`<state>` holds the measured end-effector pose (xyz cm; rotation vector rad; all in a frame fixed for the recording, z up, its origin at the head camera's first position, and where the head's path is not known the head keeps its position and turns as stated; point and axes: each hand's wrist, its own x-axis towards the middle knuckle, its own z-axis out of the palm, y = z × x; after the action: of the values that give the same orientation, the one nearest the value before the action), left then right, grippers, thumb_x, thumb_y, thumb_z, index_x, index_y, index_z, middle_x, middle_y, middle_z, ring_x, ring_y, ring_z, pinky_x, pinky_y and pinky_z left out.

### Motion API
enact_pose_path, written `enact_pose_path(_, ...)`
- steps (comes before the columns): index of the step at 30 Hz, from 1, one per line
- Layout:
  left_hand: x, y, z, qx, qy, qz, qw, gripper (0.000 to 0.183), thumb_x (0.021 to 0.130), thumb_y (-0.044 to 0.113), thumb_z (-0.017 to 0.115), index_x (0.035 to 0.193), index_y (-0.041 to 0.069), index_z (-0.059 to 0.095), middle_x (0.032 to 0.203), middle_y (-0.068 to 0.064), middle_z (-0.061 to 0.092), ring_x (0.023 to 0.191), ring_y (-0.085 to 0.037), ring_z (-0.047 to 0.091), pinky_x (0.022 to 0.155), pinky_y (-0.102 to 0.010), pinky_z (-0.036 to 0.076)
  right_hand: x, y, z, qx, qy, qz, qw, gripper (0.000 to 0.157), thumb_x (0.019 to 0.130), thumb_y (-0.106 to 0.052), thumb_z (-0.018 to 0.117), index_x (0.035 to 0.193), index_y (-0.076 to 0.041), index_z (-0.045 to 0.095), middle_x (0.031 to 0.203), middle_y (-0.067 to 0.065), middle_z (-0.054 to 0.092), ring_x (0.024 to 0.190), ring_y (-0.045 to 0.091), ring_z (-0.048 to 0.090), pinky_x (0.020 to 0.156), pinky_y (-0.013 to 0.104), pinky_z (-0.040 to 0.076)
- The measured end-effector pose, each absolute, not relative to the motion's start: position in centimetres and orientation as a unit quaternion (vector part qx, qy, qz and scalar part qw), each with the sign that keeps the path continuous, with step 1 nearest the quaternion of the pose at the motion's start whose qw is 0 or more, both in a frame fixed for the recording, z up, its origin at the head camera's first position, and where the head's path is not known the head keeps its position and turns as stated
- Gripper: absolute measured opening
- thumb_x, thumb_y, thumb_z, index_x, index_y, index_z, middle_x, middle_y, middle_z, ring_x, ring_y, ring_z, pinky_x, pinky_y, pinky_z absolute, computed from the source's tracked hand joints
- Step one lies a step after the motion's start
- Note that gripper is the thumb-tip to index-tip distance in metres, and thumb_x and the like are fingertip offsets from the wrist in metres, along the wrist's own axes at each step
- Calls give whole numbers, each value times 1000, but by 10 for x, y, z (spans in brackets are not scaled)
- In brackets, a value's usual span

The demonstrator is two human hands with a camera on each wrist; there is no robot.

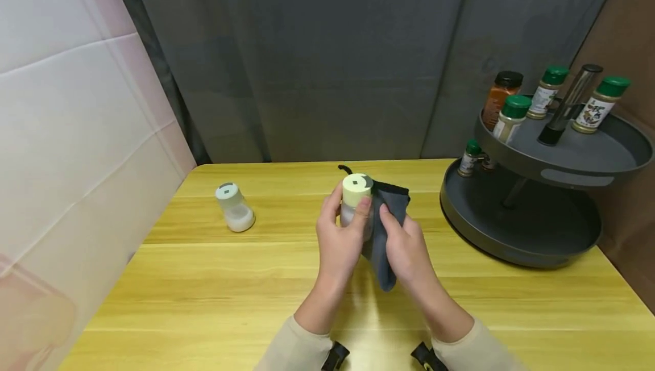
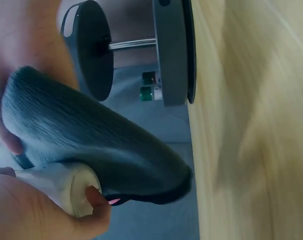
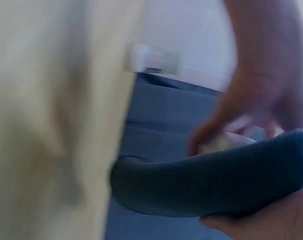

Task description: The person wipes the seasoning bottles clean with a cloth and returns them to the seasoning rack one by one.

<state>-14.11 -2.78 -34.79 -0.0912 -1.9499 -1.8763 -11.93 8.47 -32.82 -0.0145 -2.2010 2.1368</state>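
Observation:
My left hand grips a small clear shaker jar with a pale yellow lid, held upright above the table. Its thumb lies along the near side of the jar. A dark grey cloth with a black edge hangs from my right hand, which pinches it against the jar's right side. In the left wrist view the folded cloth lies alongside the jar. Seen from the right wrist, the cloth hides most of the jar, and the fingers behind it are partly hidden.
A similar jar with a whitish lid stands at the left on the wooden table. At the right is a dark two-tier turntable rack, bearing several green-capped spice bottles and a black-capped orange one. A grey curtain hangs behind.

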Motion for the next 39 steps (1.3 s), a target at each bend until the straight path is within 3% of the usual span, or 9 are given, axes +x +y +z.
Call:
enact_pose_path(3,-140,-27,-349,-41,-708,-674,208,48,100,26,77,145,18,66,127,-11,67,110,-21,58,99,-43,48,-121,87,-317,2,-707,706,45,45,114,-38,45,138,-5,63,126,17,67,107,22,64,91,27,52)
enact_pose_path(8,-138,-26,-347,-43,-698,-690,183,48,101,27,76,147,20,64,135,-9,65,116,-25,59,96,-41,52,-118,83,-326,35,-718,682,131,41,113,-30,48,139,-1,63,120,18,68,102,24,60,87,25,50)
enact_pose_path(11,-139,-27,-345,-30,-693,-695,186,50,100,27,76,148,20,63,138,-8,65,117,-26,58,98,-42,52,-120,82,-339,26,-751,650,113,40,113,-28,48,134,2,66,111,19,71,91,20,62,79,26,50)
enact_pose_path(15,-140,-26,-348,-25,-703,-682,198,50,99,26,78,146,19,66,133,-10,67,114,-24,57,101,-45,48,-123,88,-336,4,-779,622,79,44,114,-37,47,125,-2,70,110,18,72,91,20,65,81,29,50)
enact_pose_path(19,-138,-23,-351,-40,-708,-678,191,48,99,28,78,145,19,67,129,-10,67,115,-23,59,103,-47,47,-118,85,-330,25,-758,636,142,40,113,-33,49,130,-3,67,114,18,71,97,25,61,85,27,49)
enact_pose_path(22,-136,-23,-352,-38,-698,-689,192,48,99,27,77,145,20,66,131,-8,67,116,-24,59,103,-48,49,-113,80,-338,38,-756,631,167,36,112,-25,51,131,1,67,103,20,70,88,26,60,77,26,49)
enact_pose_path(28,-135,-28,-350,-31,-691,-686,227,50,99,27,78,146,18,65,131,-8,68,117,-24,61,108,-51,45,-119,85,-330,-13,-770,635,69,42,113,-37,48,116,-2,71,101,17,71,82,19,64,77,28,52)
enact_pose_path(35,-135,-26,-351,-53,-685,-694,216,46,100,26,76,145,22,67,134,-3,69,118,-21,60,101,-45,48,-107,77,-324,57,-751,637,164,36,112,-26,51,133,-1,66,99,17,67,84,23,58,76,27,49)
enact_pose_path(39,-138,-30,-351,-42,-673,-702,228,47,100,24,76,146,21,65,138,-3,69,117,-22,61,100,-44,50,-108,75,-328,28,-783,610,118,35,113,-30,50,127,-4,69,97,16,69,83,21,61,78,29,50)
